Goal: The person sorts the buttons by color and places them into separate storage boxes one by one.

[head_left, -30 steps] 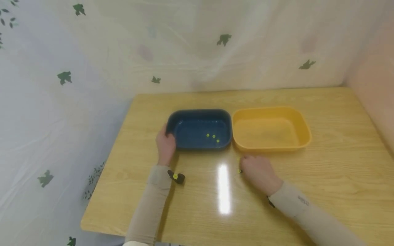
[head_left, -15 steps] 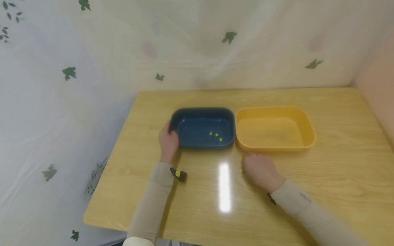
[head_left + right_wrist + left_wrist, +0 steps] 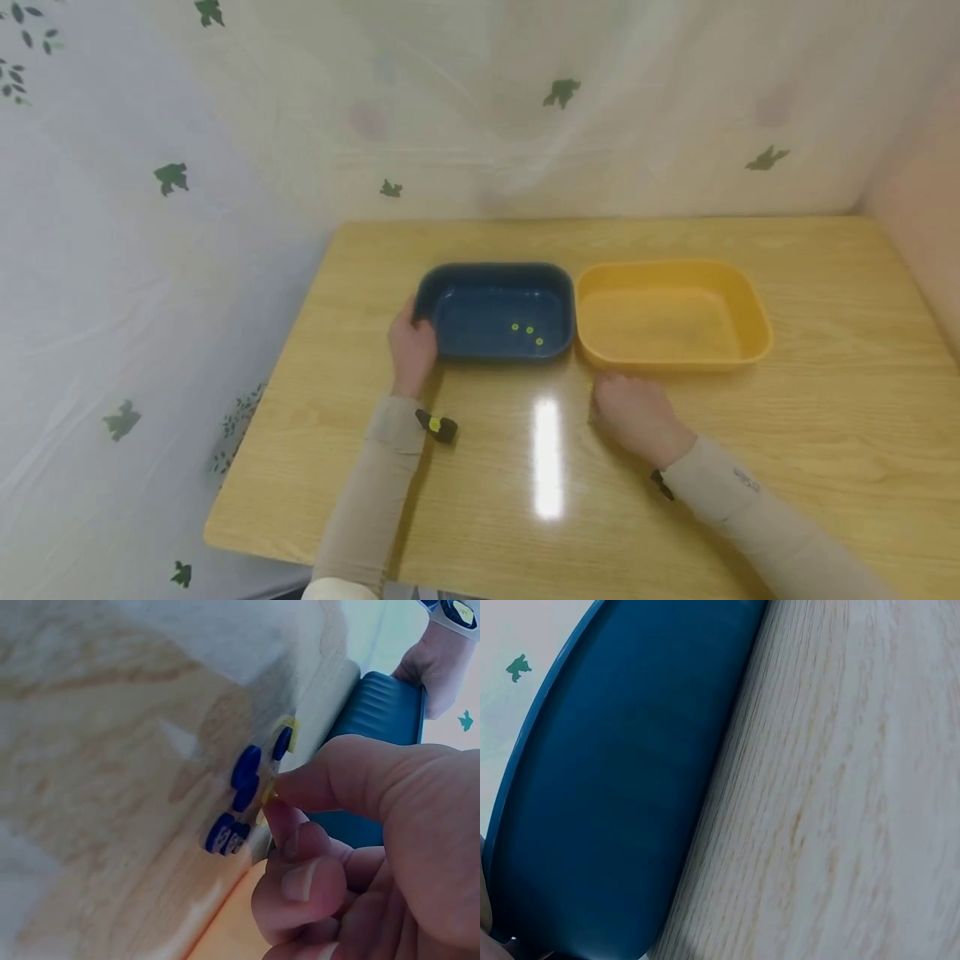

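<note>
A dark blue plastic tray point(image 3: 495, 321) stands on the table, with several small yellow discs point(image 3: 529, 330) on its floor. My left hand point(image 3: 412, 354) grips its left end; in the left wrist view the tray's outer wall point(image 3: 622, 780) fills the left side. On the table below the yellow tray point(image 3: 675, 365), my right hand point(image 3: 637, 418) pinches a small yellow disc point(image 3: 268, 792) between thumb and finger. Several blue discs point(image 3: 245, 766) lie beside the fingertips, and another yellow disc point(image 3: 293, 735) shows behind them. From the head view the right hand hides these pieces.
The yellow tray stands right of the blue one, their ends almost touching. Both rest on a wooden table point(image 3: 487, 483) with a bright light reflection point(image 3: 547, 458) at its middle. A pale curtain with leaf prints point(image 3: 480, 108) hangs behind.
The view has shifted slightly, so the trays appear a little further right. A yellow disc seen left of my right fingers earlier is no longer visible there. My left hand keeps its grip.
</note>
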`<state>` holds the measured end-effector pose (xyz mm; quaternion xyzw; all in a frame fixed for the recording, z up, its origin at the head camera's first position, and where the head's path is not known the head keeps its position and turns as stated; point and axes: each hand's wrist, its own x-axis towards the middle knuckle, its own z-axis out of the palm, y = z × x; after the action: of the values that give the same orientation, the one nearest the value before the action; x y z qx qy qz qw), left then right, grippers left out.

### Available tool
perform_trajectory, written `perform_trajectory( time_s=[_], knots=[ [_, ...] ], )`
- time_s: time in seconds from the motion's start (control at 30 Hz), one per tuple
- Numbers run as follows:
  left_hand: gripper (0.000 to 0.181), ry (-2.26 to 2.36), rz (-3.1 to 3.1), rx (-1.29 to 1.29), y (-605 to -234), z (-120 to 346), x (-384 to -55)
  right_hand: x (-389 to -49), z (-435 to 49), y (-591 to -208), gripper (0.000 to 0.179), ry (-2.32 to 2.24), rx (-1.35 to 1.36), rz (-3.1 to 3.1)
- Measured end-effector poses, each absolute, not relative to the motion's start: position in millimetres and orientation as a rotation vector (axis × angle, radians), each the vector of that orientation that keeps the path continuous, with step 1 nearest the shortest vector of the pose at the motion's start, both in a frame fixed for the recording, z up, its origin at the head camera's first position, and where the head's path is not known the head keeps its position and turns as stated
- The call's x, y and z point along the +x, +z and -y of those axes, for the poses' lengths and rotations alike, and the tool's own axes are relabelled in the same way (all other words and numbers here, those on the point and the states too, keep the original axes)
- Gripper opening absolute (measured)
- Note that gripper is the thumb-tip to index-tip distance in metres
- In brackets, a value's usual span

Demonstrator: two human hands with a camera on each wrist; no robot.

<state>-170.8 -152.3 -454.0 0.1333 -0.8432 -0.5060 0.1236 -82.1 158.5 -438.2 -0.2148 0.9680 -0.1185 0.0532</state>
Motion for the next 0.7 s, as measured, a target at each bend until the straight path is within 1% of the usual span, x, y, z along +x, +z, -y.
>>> perform_trajectory(
  time_s=[0.37, 0.5, 0.63, 0.7],
  knots=[
    [0.057, -1.466, 2.465, 0.395, -458.0, 153.2, -171.0, -81.2, -157.3, -437.9, 0.012, -0.419, -0.623, -2.929],
    [0.056, -1.459, 2.467, 0.396, -457.4, 153.1, -170.9, -79.2, -155.0, -426.6, 0.011, -0.45, -0.629, -2.94],
    [0.056, -1.455, 2.467, 0.393, -456.6, 152.9, -171.1, -77.4, -152.6, -408.5, 0.007, -0.444, -0.708, -2.987],
    [0.055, -1.461, 2.466, 0.387, -455.7, 153.2, -170.5, -76.8, -151.1, -400.6, 0.009, -0.421, -0.761, -3.019]
  ],
)
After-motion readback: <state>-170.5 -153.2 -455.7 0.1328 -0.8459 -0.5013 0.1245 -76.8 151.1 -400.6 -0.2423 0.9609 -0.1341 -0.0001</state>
